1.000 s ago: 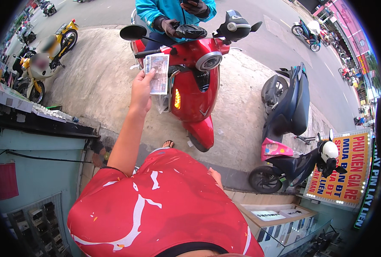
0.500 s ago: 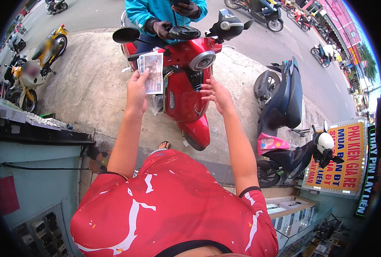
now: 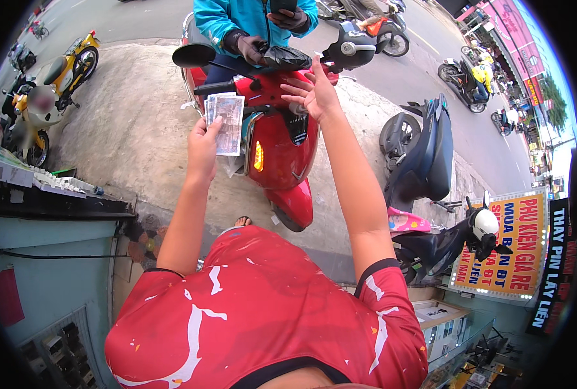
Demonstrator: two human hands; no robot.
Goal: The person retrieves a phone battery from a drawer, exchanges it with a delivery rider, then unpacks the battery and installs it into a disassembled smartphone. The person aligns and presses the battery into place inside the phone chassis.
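Banknotes (image 3: 230, 129): at 11 o'clock, several sheets loosely stacked and slightly fanned, held up beside the front of the red scooter (image 3: 282, 146); well apart from both gloves of the facing person.
Left hand (image 3: 203, 152): grip pinching the banknotes by the lower left edge, thumb over the front sheet.
Right hand (image 3: 317, 98): between 12 and 1 o'clock, over the scooter's front end, grip spread, nothing seen in it; fingertips near the black item, touching or apart cannot tell.
Black item (image 3: 287, 58): at 12 o'clock, plastic-looking wrap, contents hidden; held at its left end by the lower glove (image 3: 248, 48).
Facing person (image 3: 220, 23): between 11 and 12 o'clock, blue jacket, astride the red scooter; dark phone-like object (image 3: 282, 6) in the upper glove (image 3: 290, 19).
Done, as judged: banknotes out and held forward; right arm stretched to within reach of the black item.
Left undone, as judged: banknotes not yet out of the left grip; black item not yet in the right.
Stage, as judged: part-way, with each article on its own side.
Surroundings: dark helmet (image 3: 353, 47) at 1 o'clock by the handlebar; lit orange indicator (image 3: 259, 156) near 11; dark parked scooter (image 3: 431, 159) between 2 and 3; yellow moped (image 3: 58, 71) at 10.
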